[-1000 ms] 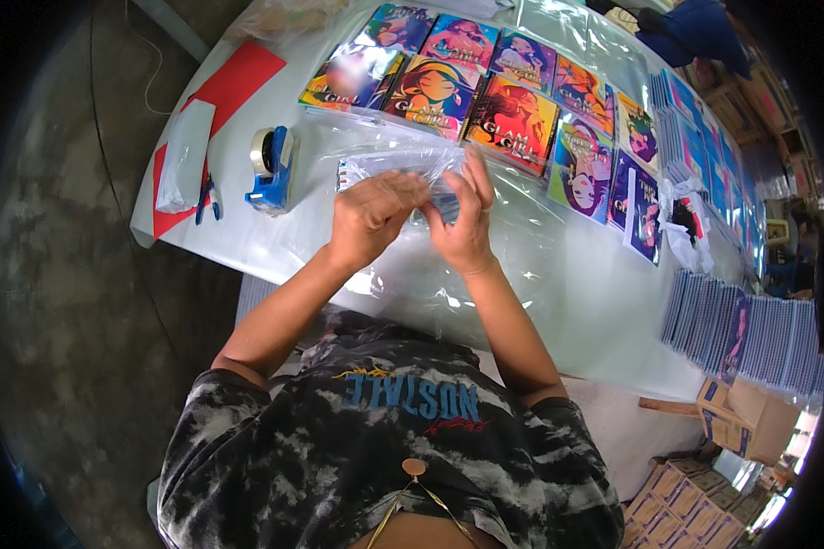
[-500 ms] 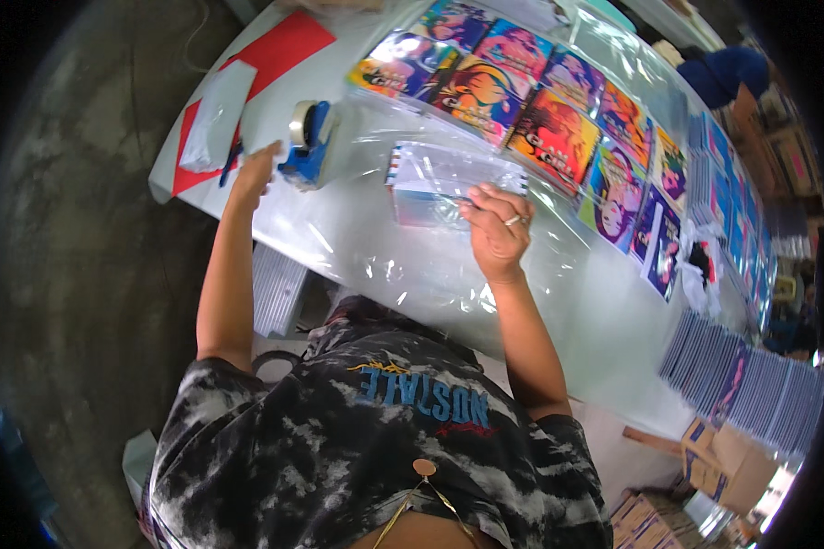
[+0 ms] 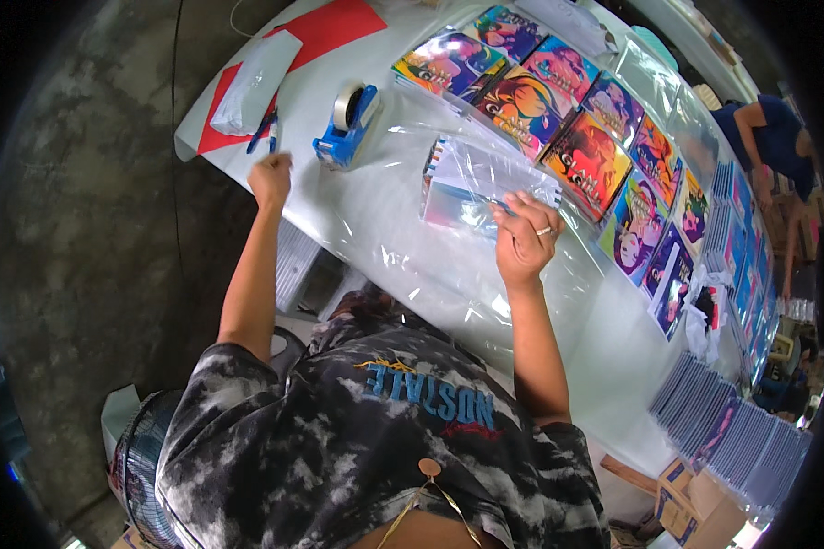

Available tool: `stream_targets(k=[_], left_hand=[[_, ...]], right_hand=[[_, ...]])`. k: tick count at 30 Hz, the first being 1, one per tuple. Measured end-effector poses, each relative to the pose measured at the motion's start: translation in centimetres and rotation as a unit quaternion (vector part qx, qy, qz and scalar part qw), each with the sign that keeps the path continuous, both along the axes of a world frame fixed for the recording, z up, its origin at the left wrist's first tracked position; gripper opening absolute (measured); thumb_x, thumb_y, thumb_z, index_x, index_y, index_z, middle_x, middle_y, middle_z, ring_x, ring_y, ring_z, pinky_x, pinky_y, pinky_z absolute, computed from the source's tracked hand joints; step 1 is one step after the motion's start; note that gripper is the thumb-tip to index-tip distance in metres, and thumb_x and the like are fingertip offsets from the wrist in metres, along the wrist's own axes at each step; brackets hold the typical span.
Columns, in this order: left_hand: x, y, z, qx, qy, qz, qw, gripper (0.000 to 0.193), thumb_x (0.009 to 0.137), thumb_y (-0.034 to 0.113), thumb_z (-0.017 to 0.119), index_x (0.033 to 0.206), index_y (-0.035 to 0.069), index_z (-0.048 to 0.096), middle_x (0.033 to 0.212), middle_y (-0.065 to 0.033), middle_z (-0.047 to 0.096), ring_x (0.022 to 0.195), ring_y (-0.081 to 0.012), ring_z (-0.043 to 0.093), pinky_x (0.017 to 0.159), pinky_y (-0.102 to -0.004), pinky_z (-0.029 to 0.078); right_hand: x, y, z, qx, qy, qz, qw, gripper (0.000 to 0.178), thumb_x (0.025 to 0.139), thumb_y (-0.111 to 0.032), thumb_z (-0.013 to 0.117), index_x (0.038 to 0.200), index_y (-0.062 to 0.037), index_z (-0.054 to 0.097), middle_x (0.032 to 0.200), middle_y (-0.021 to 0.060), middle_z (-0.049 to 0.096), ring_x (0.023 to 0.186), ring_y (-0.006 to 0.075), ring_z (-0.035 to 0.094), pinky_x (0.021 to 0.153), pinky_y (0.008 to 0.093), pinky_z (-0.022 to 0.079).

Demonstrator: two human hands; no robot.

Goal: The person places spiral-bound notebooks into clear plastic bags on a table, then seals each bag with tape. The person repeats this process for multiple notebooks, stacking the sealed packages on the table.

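Note:
A wrapped stack of notebooks (image 3: 458, 188), pale on top with coloured marks along its side edges, lies on a large sheet of clear plastic film (image 3: 403, 265). My right hand (image 3: 529, 240), with a ring on one finger, rests at the right end of this stack, its fingers closed on the film. Left of it, a blue tape dispenser (image 3: 346, 137) carries a roll of tape. My left hand (image 3: 271, 180) is in the air by the table edge, fingers pinched together; whatever they hold is too small to make out. Two pens (image 3: 264, 133) lie just beyond it.
Rows of colourful notebooks (image 3: 584, 160) cover the far right of the white table (image 3: 604, 375). A white packet (image 3: 258, 82) lies on red sheets (image 3: 339, 32) at far left. Tall stacks (image 3: 732, 425) stand at right, near a cardboard box (image 3: 691, 503). Another person (image 3: 769, 137) is beyond.
My left hand has drawn back from the tape dispenser toward the table edge, its fingers now pinched. My right hand stays on the stack. The whole view has shifted.

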State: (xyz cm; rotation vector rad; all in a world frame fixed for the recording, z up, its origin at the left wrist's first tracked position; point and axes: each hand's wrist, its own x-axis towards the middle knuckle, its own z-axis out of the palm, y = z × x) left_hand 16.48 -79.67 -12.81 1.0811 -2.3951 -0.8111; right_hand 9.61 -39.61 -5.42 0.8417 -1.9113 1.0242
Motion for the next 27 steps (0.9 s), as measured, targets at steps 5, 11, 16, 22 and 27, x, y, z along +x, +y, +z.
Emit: stream_targets(k=[5, 11, 16, 22, 27], left_hand=[[-2.0, 18.9, 14.6, 0.367, 0.254, -0.314, 0.838, 0.03, 0.091, 0.028, 0.054, 0.082, 0.002, 0.067, 0.072, -0.0075, 0.066, 0.049, -0.0077, 0.048, 0.046, -0.0217, 0.039], [-0.2, 28.5, 10.5, 0.514, 0.081, -0.21, 0.828, 0.036, 0.084, 0.035, 0.066, 0.065, 0.005, 0.062, 0.057, -0.0033, 0.058, 0.043, -0.0058, 0.046, 0.04, -0.0194, 0.035], [-0.5, 29.3, 10.1, 0.477, 0.123, -0.199, 0.847, 0.038, 0.083, 0.035, 0.067, 0.061, 0.005, 0.061, 0.056, -0.0035, 0.058, 0.045, -0.0057, 0.049, 0.041, -0.019, 0.035], [-0.6, 26.2, 3.1, 0.471, -0.005, -0.15, 0.869, 0.041, 0.08, 0.041, 0.067, 0.065, 0.003, 0.062, 0.058, -0.0036, 0.058, 0.047, -0.0094, 0.051, 0.042, -0.0227, 0.038], [0.8, 19.9, -0.9, 0.827, -0.098, -0.001, 0.554, 0.067, 0.086, 0.063, 0.042, 0.101, 0.0, 0.059, 0.078, -0.0061, 0.06, 0.071, -0.0157, 0.06, 0.058, -0.0294, 0.047]], right_hand=[[-0.2, 0.6, -0.2, 0.012, 0.008, -0.006, 1.0, 0.02, 0.064, -0.005, 0.076, 0.069, -0.0157, 0.06, 0.089, -0.0041, 0.065, 0.089, 0.0161, 0.061, 0.078, 0.03, 0.038], [0.1, 0.5, 0.1, -0.012, -0.028, 0.018, 0.999, 0.025, 0.066, 0.0, 0.072, 0.08, -0.0146, 0.056, 0.094, -0.0014, 0.064, 0.086, 0.0181, 0.06, 0.076, 0.0319, 0.038], [0.0, 1.2, 0.5, 0.048, -0.053, -0.003, 0.997, 0.048, 0.067, 0.0, 0.067, 0.111, -0.0173, 0.059, 0.108, 0.0014, 0.06, 0.092, 0.0201, 0.055, 0.078, 0.036, 0.038], [0.8, 1.6, 4.8, 0.243, -0.159, -0.001, 0.957, 0.045, 0.073, -0.018, 0.065, 0.118, -0.0189, 0.06, 0.13, 0.0041, 0.047, 0.109, 0.0241, 0.046, 0.085, 0.0389, 0.037], [3.2, 1.6, 8.6, 0.309, -0.196, -0.003, 0.93, 0.029, 0.071, -0.011, 0.065, 0.099, -0.0144, 0.061, 0.126, 0.0065, 0.05, 0.115, 0.0261, 0.045, 0.1, 0.0443, 0.027]])
